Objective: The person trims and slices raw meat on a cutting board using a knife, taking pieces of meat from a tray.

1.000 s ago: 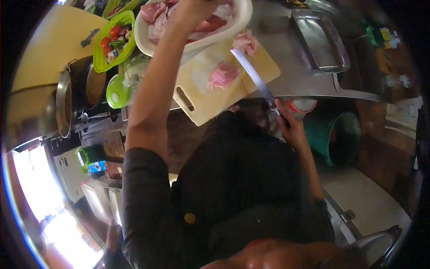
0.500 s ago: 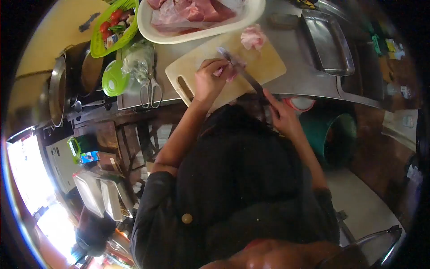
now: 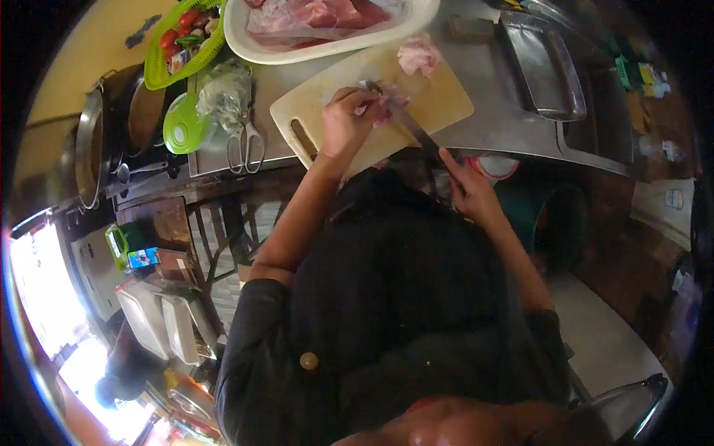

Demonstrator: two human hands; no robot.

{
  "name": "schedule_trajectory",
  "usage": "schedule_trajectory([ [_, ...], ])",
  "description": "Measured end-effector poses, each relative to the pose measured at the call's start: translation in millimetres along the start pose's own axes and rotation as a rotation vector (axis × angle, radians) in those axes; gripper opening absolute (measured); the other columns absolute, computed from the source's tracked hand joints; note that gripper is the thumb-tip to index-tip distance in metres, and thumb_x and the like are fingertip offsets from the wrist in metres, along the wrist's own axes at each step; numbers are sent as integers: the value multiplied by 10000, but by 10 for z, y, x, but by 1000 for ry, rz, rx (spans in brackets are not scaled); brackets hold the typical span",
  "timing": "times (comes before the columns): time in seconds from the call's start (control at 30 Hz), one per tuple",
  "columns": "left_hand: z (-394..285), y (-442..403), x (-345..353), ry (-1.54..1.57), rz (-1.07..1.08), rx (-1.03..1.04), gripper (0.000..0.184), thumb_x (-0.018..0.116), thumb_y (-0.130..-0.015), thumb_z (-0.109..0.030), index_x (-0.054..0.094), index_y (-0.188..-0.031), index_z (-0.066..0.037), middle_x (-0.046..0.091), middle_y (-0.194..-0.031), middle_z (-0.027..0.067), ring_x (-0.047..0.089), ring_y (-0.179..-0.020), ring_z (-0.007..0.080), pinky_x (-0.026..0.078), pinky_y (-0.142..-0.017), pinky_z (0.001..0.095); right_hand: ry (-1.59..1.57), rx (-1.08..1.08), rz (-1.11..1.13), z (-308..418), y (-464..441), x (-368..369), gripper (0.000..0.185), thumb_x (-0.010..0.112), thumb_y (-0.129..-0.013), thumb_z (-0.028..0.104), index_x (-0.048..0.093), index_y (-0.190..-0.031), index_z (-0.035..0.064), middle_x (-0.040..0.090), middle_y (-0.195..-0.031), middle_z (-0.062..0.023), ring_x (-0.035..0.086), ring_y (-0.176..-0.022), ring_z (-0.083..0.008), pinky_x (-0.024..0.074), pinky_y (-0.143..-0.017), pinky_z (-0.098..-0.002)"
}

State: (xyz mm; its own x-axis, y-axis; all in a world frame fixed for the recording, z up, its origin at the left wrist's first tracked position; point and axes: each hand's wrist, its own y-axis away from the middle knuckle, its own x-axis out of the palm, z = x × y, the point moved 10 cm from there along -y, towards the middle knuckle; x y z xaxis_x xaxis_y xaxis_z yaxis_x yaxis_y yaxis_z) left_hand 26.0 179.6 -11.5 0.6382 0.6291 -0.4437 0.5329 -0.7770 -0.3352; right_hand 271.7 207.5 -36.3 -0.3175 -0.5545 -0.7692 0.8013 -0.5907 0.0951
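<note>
A pale cutting board (image 3: 448, 104) with a handle slot lies on the metal counter. Over its middle, my left hand (image 3: 348, 119) is closed, fingers pinching a small piece of pink raw meat (image 3: 383, 117). My right hand (image 3: 467, 186) is wrapped around the handle of a knife (image 3: 416, 132) at the board's near edge. Its blade slants up and left to the meat by my left fingertips; how deep it cuts I cannot tell. Another pale pink lump of meat (image 3: 419, 56) rests at the board's far right.
A white tub (image 3: 335, 54) with large raw meat in plastic stands behind the board. To the left are scissors (image 3: 254, 145), a plastic bag (image 3: 223, 93), a green lid (image 3: 182, 128) and a green basket (image 3: 154, 63) of vegetables. A metal tray (image 3: 539, 70) sits at right.
The knife has drawn back slightly toward me and to the right. My left hand stays on the meat. The whole view has shifted a little.
</note>
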Motion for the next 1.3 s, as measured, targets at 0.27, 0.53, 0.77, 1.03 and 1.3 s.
schedule_trajectory([
  [0.27,51,-133,21,-7,61,6,141,716,-723,-63,712,-863,-46,663,-772,117,675,-699,217,543,-646,302,65,-24,7,77,-661,186,603,531,-869,132,347,-1429,257,605,-884,-258,602,-792,-425,484,-716,-509],
  [0.53,-59,-12,40,47,148,-83,143,722,-742,-80,699,-881,-54,656,-822,100,672,-733,198,534,-657,311,65,-53,-17,171,-736,280,579,558,-865,95,397,-1406,224,615,-899,-215,612,-797,-396,482,-694,-474],
  [0.77,62,-8,17,-66,114,-22,152,739,-777,-108,688,-903,-40,649,-860,103,680,-784,214,530,-692,302,126,86,53,178,-279,228,626,541,-891,97,318,-1451,268,620,-822,-207,607,-685,-401,484,-649,-472],
  [1.03,133,14,-5,25,107,-66,186,729,-773,-77,672,-941,-21,649,-913,127,689,-804,237,554,-701,321,-75,89,15,2,229,390,661,544,-907,151,245,-1465,342,594,-775,-236,596,-679,-419,494,-639,-488],
  [1.3,105,-10,-50,-53,98,-22,250,718,-778,-90,655,-1012,-32,651,-946,135,683,-824,247,561,-706,351,-62,164,-12,13,731,307,652,580,-880,132,331,-1432,374,590,-791,-182,622,-682,-346,514,-609,-422],
])
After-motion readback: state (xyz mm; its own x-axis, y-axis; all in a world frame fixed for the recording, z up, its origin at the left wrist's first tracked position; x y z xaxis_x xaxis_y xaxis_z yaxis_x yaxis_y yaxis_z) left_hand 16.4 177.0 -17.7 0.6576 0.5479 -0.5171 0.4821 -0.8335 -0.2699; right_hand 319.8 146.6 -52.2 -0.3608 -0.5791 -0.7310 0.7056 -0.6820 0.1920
